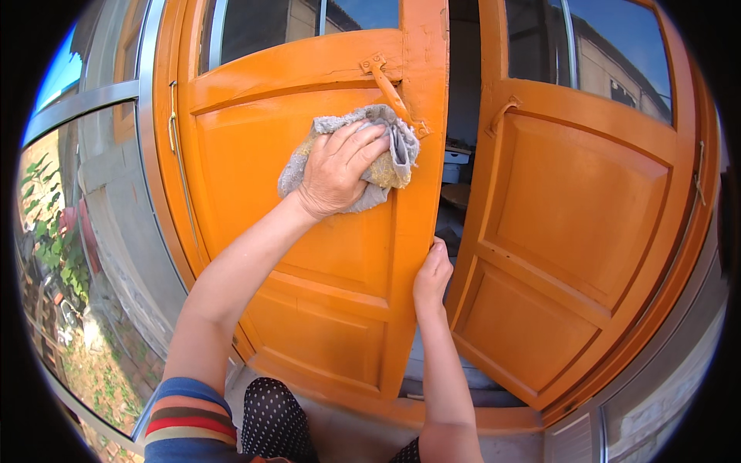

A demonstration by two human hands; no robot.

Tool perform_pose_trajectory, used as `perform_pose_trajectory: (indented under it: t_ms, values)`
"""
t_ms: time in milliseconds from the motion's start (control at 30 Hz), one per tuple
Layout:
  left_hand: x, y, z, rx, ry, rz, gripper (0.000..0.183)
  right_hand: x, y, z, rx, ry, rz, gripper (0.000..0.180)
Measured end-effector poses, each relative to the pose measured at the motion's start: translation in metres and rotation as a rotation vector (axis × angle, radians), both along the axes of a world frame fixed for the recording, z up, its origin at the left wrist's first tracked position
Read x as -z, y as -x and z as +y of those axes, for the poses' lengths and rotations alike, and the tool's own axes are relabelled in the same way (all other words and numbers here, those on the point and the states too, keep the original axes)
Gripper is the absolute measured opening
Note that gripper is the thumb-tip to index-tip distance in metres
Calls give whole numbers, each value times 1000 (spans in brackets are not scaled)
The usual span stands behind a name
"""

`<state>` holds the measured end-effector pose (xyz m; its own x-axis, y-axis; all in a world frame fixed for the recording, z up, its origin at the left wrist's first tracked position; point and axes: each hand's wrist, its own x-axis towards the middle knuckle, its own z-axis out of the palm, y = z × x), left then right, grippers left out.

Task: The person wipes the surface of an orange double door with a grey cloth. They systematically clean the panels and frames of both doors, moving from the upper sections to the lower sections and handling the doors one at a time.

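My left hand (341, 165) presses a bunched grey and yellow cloth (370, 199) against the upper panel of the left orange wooden door leaf (249, 150). The cloth lies just below and to the left of the orange door handle (392, 95), close to the handle's lower end. My right hand (433, 275) grips the free edge of the same leaf, lower down, its fingertips partly hidden behind the edge. To the right is the other orange door leaf (579, 202), with a dark gap between the two.
Glass panes (370, 14) fill the tops of both leaves. An orange threshold (486, 419) crosses below. A metal-framed glass panel (124, 220) stands at left, with green plants (58, 249) in view there. Through the gap a white drawer unit (456, 157) shows indoors.
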<state>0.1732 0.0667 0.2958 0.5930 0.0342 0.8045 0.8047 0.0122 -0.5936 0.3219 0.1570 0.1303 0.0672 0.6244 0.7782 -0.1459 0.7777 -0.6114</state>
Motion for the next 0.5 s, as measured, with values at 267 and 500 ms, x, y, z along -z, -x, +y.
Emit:
perform_pose_trajectory:
  t_ms: [267, 500]
  values:
    - [-73, 27, -2, 684, -214, -645, 38, 0, 3, -6, -25, 9, -3, 40]
    - [-126, -63, 22, -175, -71, 210, 45, 0, 5, -2, 22, -37, -24, 41]
